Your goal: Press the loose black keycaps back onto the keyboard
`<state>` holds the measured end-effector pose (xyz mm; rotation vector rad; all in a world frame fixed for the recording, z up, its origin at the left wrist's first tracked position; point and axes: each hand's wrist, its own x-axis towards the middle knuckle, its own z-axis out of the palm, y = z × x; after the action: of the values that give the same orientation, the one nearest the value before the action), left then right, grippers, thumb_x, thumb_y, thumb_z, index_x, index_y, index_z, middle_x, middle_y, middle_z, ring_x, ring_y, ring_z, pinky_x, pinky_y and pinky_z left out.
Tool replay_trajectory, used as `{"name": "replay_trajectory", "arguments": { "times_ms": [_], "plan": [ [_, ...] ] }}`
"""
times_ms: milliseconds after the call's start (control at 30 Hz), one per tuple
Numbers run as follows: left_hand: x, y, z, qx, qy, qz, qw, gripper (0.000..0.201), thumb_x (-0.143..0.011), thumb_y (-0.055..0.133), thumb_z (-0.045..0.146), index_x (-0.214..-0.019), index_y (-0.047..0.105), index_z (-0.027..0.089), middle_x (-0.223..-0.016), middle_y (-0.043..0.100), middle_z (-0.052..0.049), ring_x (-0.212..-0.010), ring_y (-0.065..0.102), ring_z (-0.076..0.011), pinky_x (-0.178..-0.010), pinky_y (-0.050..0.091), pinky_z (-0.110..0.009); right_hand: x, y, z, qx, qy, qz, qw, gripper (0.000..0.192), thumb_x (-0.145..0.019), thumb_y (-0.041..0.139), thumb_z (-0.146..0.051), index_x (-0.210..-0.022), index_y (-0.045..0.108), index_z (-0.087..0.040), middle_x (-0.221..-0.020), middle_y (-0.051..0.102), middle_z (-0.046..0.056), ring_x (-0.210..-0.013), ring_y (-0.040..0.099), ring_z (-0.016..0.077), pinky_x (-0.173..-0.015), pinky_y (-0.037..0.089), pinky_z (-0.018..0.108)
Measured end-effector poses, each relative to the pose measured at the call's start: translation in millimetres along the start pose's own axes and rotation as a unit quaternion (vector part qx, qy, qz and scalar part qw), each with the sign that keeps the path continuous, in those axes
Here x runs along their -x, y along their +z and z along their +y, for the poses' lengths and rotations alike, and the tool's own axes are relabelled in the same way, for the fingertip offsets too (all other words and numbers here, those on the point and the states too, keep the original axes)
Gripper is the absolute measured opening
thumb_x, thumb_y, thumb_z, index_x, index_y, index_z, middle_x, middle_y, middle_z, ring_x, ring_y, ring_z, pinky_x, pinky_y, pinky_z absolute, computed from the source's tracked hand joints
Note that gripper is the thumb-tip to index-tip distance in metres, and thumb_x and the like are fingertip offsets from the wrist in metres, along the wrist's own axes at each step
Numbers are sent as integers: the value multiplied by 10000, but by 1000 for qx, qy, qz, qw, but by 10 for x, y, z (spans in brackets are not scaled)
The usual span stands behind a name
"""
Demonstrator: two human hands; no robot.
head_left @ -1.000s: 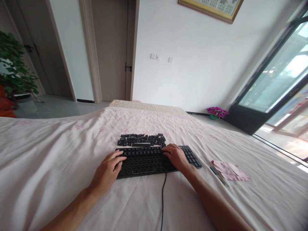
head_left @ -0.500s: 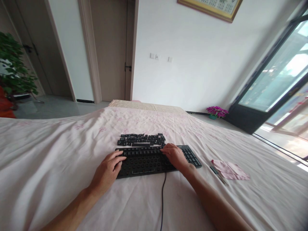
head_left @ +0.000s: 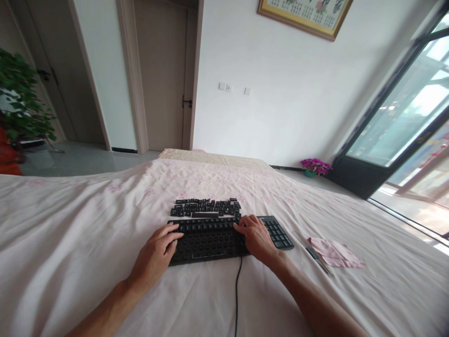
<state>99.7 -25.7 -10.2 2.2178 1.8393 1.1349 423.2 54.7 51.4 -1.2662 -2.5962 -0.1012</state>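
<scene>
Under both hands a black keyboard (head_left: 224, 238) is laid on a bed (head_left: 70, 243) covered with a pale pink flowered sheet; the left hand (head_left: 156, 255) is rested released on its left end, the right hand (head_left: 256, 236) flat over its right-middle, nothing being grasped; loose keycaps (head_left: 205, 207) are heaped just beyond the fingers; a pink cloth (head_left: 335, 252) and a small tool (head_left: 317, 257) are seen right of the right hand; a door (head_left: 163, 75), a plant (head_left: 21, 100), a framed picture (head_left: 305, 14) and a glass door (head_left: 403, 121) are visible beyond.
</scene>
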Motion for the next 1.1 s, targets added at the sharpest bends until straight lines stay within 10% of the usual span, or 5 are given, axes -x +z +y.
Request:
{"name": "replay_trajectory", "arguments": {
  "times_ms": [400,1100],
  "plan": [
    [5,18,-34,-12,0,1,1000,284,-880,463,232,-1033,698,284,-1270,603,-22,-1213,536,-212,-1046,445,-415,-1196,112,758,-66,229,-20,971,278,-829,577,-343,-1039,737,-255,-1027,725,46,-980,636,206,-767,439,234],
    [-9,-10,5,-19,-7,-4,1000,291,-881,459,239,-1029,704,287,-1271,604,-24,-1213,536,-214,-1041,450,-407,-1709,372,768,64,200,-146,967,245,-780,661,-206,-1013,722,-166,-1066,684,140,-1005,630,255,-815,485,306]
  ]
}}
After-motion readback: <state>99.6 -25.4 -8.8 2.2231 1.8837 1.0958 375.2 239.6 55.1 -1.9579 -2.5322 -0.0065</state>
